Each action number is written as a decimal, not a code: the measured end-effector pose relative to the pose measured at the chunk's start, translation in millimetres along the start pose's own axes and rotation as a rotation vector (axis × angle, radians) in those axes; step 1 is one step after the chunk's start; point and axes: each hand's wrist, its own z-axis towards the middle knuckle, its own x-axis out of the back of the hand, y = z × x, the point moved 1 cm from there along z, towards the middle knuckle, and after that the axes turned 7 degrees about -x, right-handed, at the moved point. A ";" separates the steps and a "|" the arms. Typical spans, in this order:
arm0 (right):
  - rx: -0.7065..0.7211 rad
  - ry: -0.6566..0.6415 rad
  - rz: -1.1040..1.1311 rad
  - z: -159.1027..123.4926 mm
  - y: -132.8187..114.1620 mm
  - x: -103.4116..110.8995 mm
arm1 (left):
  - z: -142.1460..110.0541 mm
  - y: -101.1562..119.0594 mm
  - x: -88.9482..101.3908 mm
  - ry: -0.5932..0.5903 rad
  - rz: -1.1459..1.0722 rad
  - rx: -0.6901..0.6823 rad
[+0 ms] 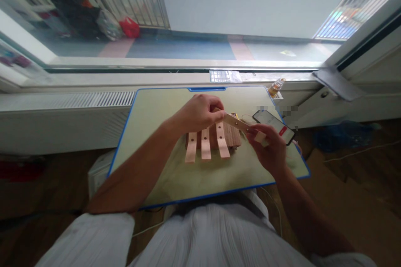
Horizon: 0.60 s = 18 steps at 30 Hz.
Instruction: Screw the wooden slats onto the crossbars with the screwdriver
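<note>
Both hands [200,112] [270,147] hold a holed strip [236,123] near three similar strips [205,147].

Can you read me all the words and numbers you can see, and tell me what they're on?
None can be read for sure.
Phone on the table: marks on its screen, with a red patch, too small and blurred.
Flat item with a grid on the windowsill: too blurred to tell any print.
Wooden strip in the hands: holes, no lettering visible.
</note>
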 end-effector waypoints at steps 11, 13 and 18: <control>-0.491 0.141 0.522 47.3 10.4 5.0 | -3.3 -17.2 4.9 -0.049 -0.028 -0.090; -0.471 0.134 0.534 57.2 13.9 1.9 | -2.3 -31.7 2.7 -0.016 0.018 -0.028; -0.450 0.073 0.504 75.2 17.4 -2.0 | -10.2 -50.3 -2.8 -0.194 -0.092 0.104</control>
